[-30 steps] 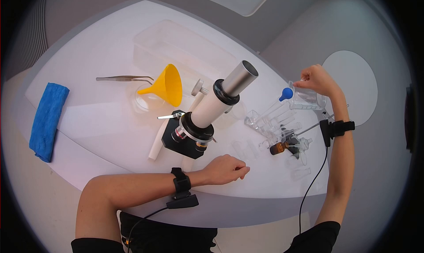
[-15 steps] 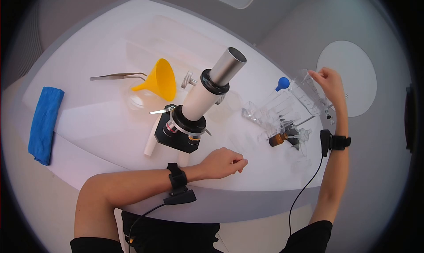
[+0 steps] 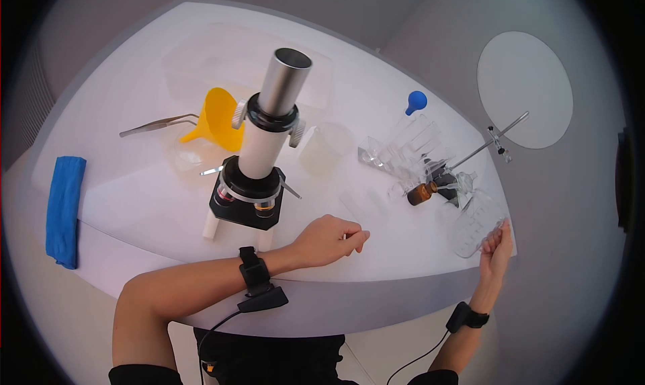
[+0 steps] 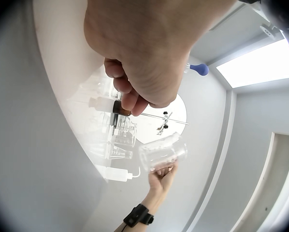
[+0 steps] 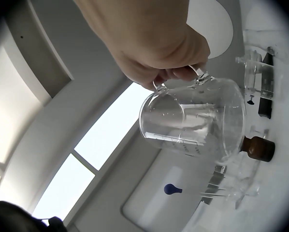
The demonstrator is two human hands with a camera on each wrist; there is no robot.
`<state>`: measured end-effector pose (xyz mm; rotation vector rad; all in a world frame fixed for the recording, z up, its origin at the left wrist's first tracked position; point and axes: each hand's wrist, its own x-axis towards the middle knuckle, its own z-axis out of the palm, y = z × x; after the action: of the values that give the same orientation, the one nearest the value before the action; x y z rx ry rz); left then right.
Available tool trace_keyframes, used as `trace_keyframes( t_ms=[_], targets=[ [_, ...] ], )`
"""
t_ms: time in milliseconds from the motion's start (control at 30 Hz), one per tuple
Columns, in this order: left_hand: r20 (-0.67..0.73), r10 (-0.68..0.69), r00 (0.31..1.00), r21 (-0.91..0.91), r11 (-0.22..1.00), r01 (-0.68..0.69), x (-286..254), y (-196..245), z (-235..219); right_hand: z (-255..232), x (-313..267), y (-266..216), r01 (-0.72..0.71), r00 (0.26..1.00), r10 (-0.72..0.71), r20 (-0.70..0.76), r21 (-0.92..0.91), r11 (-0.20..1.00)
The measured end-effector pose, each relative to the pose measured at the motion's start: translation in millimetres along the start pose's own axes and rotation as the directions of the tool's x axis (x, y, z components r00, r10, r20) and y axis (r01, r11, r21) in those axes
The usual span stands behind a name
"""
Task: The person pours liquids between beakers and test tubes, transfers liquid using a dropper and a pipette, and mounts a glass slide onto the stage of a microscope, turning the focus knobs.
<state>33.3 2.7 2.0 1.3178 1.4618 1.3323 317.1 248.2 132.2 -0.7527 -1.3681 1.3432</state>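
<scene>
My right hand (image 3: pixel 496 250) grips the handle of a clear glass beaker (image 5: pixel 193 125) with printed markings. In the right wrist view the fingers curl through the handle and the beaker lies tipped on its side in the air. It overlaps the table's right edge in the head view. My left hand (image 3: pixel 329 240) lies near the front edge with fingers loosely curled, holding nothing. Just beyond it stands a white microscope (image 3: pixel 259 146) with a black stage. A brown bottle (image 3: pixel 422 193) is among clear glassware between the two hands.
A metal stand rod with a clamp (image 3: pixel 497 140) leans out at the right. A blue rubber bulb (image 3: pixel 416 101) tops a dropper behind the glassware. Left of the microscope are a yellow funnel (image 3: pixel 222 119), tweezers (image 3: pixel 154 125) and a blue cloth (image 3: pixel 65 210). A wash bottle (image 4: pixel 116 174) shows in the left wrist view.
My right hand has carried the beaker from the back right, behind the glassware, toward the front right edge. The left hand stays loosely curled near the front edge; the head view has shifted.
</scene>
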Motion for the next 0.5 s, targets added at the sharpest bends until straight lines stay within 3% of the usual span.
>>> trace_keyframes(
  t_ms=[100,500],
  targets=[
    [-0.002,-0.006,1.0,-0.018,1.0,0.006,0.7,-1.3,1.4,-14.9,-18.7,31.4,-0.08,0.986,0.091,-0.141,0.081,0.994],
    [-0.002,-0.027,1.0,-0.023,0.999,0.027,1.8,-1.5,3.1,-17.5,-27.6,82.6,-0.119,0.971,0.155,-0.184,0.194,0.974]
  ],
)
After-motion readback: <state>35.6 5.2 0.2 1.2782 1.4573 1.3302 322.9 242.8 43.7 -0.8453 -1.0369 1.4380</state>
